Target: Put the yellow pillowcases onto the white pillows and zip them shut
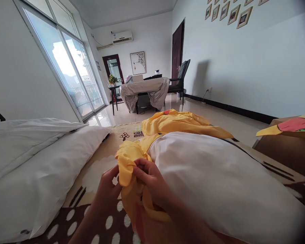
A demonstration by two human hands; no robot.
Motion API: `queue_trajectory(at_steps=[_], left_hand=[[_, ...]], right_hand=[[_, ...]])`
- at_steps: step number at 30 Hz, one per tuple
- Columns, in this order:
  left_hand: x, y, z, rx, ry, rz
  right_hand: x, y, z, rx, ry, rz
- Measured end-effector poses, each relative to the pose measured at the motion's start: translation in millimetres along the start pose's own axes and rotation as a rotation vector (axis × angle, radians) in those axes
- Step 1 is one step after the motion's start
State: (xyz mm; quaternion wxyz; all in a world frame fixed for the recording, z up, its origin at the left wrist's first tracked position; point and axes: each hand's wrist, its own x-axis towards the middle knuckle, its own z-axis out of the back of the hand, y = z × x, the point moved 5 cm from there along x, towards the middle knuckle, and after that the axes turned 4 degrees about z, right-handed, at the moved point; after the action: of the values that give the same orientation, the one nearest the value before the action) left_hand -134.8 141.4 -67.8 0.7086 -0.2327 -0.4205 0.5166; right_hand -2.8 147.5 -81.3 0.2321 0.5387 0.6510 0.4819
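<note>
A yellow cloth cover (127,166) hangs bunched at the near left end of a plump white pillow (193,162). Its edge is pinched between the thumb and fingers of my right hand (149,176). My left hand (109,183) grips the same cloth from the left, its fingertips partly hidden behind the fabric. Below my hands the cover drops in loose folds with a reddish patch. More yellow cloth (175,123) lies crumpled just beyond the pillow, with a small red print on it.
White pillows (48,162) lie at the left on a brown and cream patterned blanket (109,220). A brown box (282,149) with yellow printed cloth (295,125) over it stands at right. Farther off are a covered table (144,86) and a black chair (179,79).
</note>
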Motion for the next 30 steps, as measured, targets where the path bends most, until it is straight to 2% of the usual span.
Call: queue_trajectory(at_steps=[5, 10, 13, 15, 18, 21, 24, 30], left_hand=[[1, 1, 4.4, 0.105, -0.129, -0.056], [7, -4, 19.2, 0.112, -0.051, -0.011], [-5, -14, 43.0, 0.014, -0.254, 0.036], [-17, -26, 50.5, 0.021, -0.325, -0.02], [-29, -43, 37.5, 0.205, -0.167, -0.177], [-29, -45, 19.8, 0.358, -0.056, -0.19], [-23, -41, 11.6, 0.344, -0.042, -0.153], [-18, -36, 13.8, 0.262, -0.084, -0.107]], right_hand=[[1, -2, 0, -0.051, 0.019, 0.01], [1, -1, -1, -0.092, 0.03, 0.027], [2, 0, -1, -0.108, 0.037, 0.041], [2, 1, -2, -0.129, 0.036, 0.051], [1, 2, -3, -0.142, 0.028, 0.059], [0, 2, -5, -0.128, 0.028, 0.077], [-1, 0, -8, -0.155, 0.046, 0.088], [-5, -1, -13, -0.334, 0.058, 0.131]])
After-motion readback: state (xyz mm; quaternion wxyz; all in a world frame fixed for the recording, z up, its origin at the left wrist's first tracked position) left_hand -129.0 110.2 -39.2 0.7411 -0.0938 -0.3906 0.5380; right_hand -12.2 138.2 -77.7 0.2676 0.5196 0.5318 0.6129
